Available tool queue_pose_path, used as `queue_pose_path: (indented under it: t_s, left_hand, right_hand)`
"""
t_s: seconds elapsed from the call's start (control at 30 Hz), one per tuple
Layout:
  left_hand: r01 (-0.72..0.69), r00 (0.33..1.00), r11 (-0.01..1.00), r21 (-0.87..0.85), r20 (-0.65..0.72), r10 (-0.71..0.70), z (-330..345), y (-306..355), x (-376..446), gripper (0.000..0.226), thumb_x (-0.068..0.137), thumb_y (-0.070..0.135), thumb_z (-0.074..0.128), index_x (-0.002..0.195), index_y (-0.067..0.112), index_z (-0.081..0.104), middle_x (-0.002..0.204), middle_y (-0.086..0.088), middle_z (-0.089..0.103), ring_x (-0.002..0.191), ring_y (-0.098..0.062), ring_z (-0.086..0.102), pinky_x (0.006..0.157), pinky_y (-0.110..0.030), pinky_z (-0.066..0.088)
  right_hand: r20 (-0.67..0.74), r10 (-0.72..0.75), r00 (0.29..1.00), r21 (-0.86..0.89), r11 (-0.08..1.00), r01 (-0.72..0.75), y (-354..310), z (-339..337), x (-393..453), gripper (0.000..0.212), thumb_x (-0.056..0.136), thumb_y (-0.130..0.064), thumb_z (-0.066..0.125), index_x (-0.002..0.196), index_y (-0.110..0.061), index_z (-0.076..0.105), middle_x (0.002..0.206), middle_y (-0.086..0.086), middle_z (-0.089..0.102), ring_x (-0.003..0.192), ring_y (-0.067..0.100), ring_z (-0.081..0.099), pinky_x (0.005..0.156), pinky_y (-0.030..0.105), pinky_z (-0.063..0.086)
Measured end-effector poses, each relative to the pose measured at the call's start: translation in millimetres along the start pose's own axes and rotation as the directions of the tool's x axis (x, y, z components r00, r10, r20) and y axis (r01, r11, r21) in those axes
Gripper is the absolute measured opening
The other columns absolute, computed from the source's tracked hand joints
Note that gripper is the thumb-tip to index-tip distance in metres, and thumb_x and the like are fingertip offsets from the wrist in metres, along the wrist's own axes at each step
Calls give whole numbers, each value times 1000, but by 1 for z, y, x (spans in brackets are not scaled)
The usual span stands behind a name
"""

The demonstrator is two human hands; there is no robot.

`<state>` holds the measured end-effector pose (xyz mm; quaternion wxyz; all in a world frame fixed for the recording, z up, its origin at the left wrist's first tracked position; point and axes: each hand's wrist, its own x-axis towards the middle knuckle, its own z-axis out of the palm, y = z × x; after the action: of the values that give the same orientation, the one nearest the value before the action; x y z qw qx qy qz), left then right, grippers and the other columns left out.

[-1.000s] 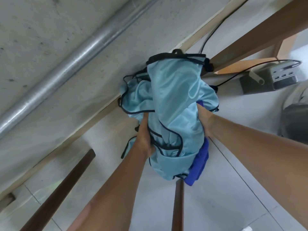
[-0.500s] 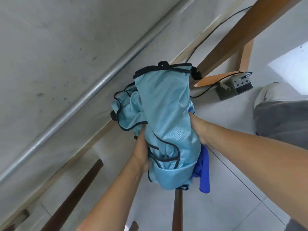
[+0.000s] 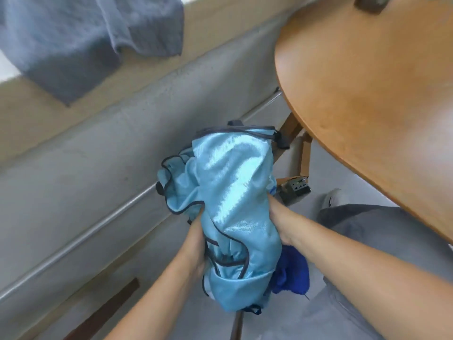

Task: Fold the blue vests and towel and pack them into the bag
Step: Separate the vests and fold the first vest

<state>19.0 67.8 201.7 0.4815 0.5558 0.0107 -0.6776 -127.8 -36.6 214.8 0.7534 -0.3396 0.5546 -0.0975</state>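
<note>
Both hands hold the bundle of vests (image 3: 232, 192) in mid-air, beside the desk (image 3: 367, 94). Left hand (image 3: 196, 244) and right hand (image 3: 279, 217) grip opposite sides, fingers buried in cloth. Blue towel (image 3: 291, 273) hangs beneath. View has swung up: desk now visible. Nothing folded; no bag seen. Likely carrying to the desk.
</note>
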Motion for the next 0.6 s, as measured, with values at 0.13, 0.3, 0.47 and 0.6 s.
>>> queue_pose_path:
  t_s: [0.13,0.3,0.47,0.6]
  left_hand:
    - [-42,996,999,1,78,41,16,12,-41,67,79,65,70,123,14,73,119,-15,74,106,-34,72,98,-48,53]
    - [-202,977,979,27,81,200,37,35,-92,82,73,73,70,133,18,66,123,-11,73,110,-32,71,92,-45,56]
    - [-343,931,939,25,141,336,54,58,-154,69,79,67,67,129,20,68,121,-9,74,107,-29,73,89,-42,55]
    - [-438,884,899,9,187,429,67,84,-193,47,97,55,57,123,19,71,118,-10,75,101,-27,74,88,-41,55]
  right_hand:
    - [6,-86,996,29,996,86,-21,6,-52,40,98,-60,53,89,-24,69,85,-1,73,78,13,69,64,25,51]
    - [44,-235,971,-29,971,236,-52,23,-126,45,102,-56,48,76,-23,64,71,-3,67,61,9,65,54,20,50]
    - [1,-359,933,-16,933,359,-75,46,-194,40,107,-43,45,75,-24,58,67,-6,64,64,10,61,53,19,48]
    - [-18,-447,894,-62,893,445,-101,60,-244,33,105,-41,49,82,-20,59,75,0,64,69,12,59,53,20,49]
